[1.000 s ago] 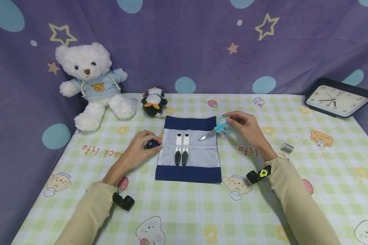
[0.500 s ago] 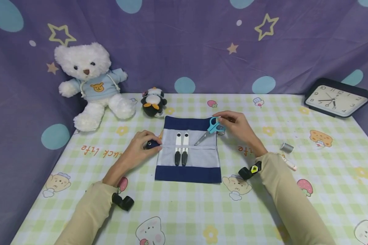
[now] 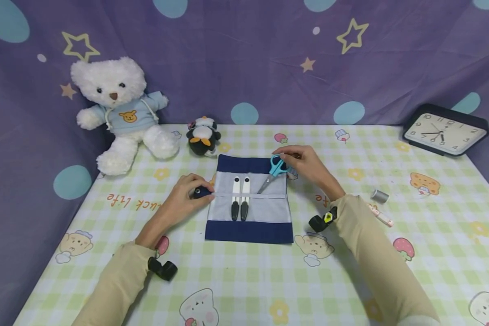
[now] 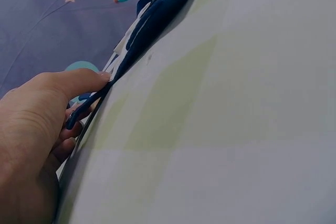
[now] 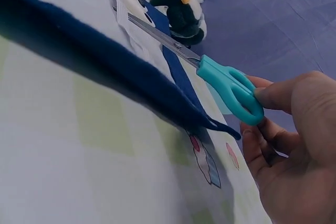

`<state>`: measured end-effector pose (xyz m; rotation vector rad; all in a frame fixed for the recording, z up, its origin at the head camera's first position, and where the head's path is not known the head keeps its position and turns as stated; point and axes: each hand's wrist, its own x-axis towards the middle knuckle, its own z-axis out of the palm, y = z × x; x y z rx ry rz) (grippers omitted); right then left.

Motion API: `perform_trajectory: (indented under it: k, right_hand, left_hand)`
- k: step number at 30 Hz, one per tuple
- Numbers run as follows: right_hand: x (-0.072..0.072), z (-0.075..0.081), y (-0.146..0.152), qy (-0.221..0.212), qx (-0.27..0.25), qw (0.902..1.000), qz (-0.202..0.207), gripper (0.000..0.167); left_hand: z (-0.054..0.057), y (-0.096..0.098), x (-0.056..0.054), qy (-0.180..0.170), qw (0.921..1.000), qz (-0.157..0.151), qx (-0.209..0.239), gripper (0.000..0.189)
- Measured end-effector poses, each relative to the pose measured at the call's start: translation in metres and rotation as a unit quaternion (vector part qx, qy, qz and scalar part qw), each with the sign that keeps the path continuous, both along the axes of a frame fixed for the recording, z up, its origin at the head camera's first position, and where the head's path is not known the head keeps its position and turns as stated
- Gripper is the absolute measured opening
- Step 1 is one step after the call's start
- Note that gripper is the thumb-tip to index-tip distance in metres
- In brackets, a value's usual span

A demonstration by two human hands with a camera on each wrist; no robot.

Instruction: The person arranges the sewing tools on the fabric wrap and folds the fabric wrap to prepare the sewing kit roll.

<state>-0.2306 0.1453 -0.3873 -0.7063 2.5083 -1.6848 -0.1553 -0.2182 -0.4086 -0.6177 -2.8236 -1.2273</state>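
Observation:
A navy-and-grey fabric case lies unfolded on the table, a pale elastic band running across its middle. My left hand pinches the navy tab at the case's left edge. With thumb and fingers, my right hand holds turquoise-handled scissors by a finger loop. Their blades slant down and left; in the right wrist view, the tip passes beneath the band. Two slim white tools with black ends sit side by side under the band, left of the scissors.
A grey thread spool and a small pinkish-white stick lie by the right forearm. Behind stand a white teddy bear, a penguin toy and a black clock. A purple curtain backs the checked tablecloth.
My right hand has moved left with the scissors, bringing the blade tip from above the case's upper right to the elastic band. The left hand keeps its place on the tab.

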Motion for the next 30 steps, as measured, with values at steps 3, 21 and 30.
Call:
perform_trajectory:
  k: [3,21,30]
  right_hand:
    - [-0.001,0.000,-0.005,0.002,0.007,0.9999,0.015,0.022]
    - [0.005,0.007,-0.028,0.035,0.124,0.9916,0.013,0.023]
    - [0.007,0.006,-0.036,0.038,0.136,0.9893,0.035,0.023]
  left_hand:
    - [0.000,0.000,0.000,0.000,1.0000,0.001,-0.001,0.012]
    - [-0.001,0.000,0.000,0.005,1.0000,0.001,0.004,0.011]
    - [-0.002,-0.001,-0.001,0.005,1.0000,-0.002,0.002,0.012]
